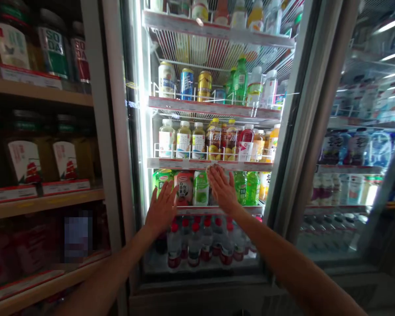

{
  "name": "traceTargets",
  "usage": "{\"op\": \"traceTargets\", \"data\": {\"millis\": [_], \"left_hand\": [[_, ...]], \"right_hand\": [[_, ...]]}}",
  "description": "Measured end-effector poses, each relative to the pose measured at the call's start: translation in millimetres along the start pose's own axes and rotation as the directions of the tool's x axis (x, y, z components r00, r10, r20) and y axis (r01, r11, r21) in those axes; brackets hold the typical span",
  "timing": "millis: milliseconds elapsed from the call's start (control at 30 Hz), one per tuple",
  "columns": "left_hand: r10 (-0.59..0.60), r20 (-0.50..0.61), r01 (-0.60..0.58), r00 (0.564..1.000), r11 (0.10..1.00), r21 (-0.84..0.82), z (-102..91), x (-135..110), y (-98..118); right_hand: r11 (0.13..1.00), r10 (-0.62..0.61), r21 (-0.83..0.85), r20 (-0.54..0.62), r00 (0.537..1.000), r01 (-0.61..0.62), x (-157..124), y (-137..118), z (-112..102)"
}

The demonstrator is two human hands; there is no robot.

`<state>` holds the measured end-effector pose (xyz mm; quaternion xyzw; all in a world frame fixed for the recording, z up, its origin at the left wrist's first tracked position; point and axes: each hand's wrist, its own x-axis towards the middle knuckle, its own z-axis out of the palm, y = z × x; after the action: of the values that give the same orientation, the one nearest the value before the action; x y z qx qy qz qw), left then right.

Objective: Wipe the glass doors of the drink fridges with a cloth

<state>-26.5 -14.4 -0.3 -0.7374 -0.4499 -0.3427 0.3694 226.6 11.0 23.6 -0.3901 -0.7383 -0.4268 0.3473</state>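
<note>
My right hand (222,186) is held flat over a pale, speckled cloth (213,167), whose edge shows past the fingertips. It is in front of the lit drinks cooler, at the height of the shelf edge (191,164), and seems to press on the glass door. Lower and to the left, my left hand (163,206) is raised with its fingers apart and nothing in it. Whether its palm touches the glass I cannot tell. Behind the hands stand a red drink carton (184,188), a green-and-white carton (201,188) and green bottles (252,186).
Upright metal door frames (312,118) border the cooler on both sides. On the left, wooden shelves (46,202) hold bottles with price labels. Red-capped bottles (195,245) fill the cooler's bottom. Another glass-fronted cooler (352,169) stands to the right.
</note>
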Motion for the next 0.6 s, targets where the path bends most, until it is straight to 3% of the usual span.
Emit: {"op": "traceTargets", "data": {"millis": [33, 100, 200, 267, 367, 433, 500, 600], "left_hand": [[-0.007, 0.006, 0.007, 1.0, 1.0, -0.001, 0.4, -2.8, -0.7], [-0.008, 0.027, 0.008, 1.0, 1.0, -0.004, 0.6, -8.7, -2.2], [-0.012, 0.056, 0.012, 0.998, 1.0, -0.004, -1.0, -14.5, -7.4], [-0.026, 0.053, 0.026, 0.998, 1.0, 0.009, -2.6, -15.6, -12.7], [-0.038, 0.039, 0.036, 0.999, 0.999, 0.034, -4.5, -16.5, -19.7], [-0.049, 0.038, 0.048, 0.998, 0.998, 0.039, -5.2, -18.6, -22.6], [-0.058, 0.041, 0.057, 0.997, 0.998, 0.04, -6.3, -21.2, -25.1], [-0.046, 0.042, 0.044, 0.998, 0.998, 0.052, -9.3, -22.3, -30.1]], "right_hand": [[1.0, -0.013, 0.006, 0.012, 1.0, 0.013, 0.1, -3.8, 1.5], [0.988, -0.152, 0.035, 0.066, 0.986, 0.15, -8.6, -13.8, 4.9], [0.94, -0.34, 0.078, 0.114, 0.933, 0.333, -18.1, -24.1, 7.3], [0.959, -0.282, 0.066, 0.095, 0.955, 0.277, -6.9, -24.0, 5.6], [0.998, -0.052, 0.032, 0.02, 0.998, 0.052, 20.1, -22.3, 1.9], [0.999, -0.025, 0.031, 0.007, 1.0, 0.025, 24.3, -26.7, 2.1], [0.983, -0.181, 0.052, 0.038, 0.983, 0.179, 13.9, -34.2, 4.2], [0.905, -0.423, 0.087, 0.078, 0.903, 0.416, -0.1, -40.6, 6.3]]}}
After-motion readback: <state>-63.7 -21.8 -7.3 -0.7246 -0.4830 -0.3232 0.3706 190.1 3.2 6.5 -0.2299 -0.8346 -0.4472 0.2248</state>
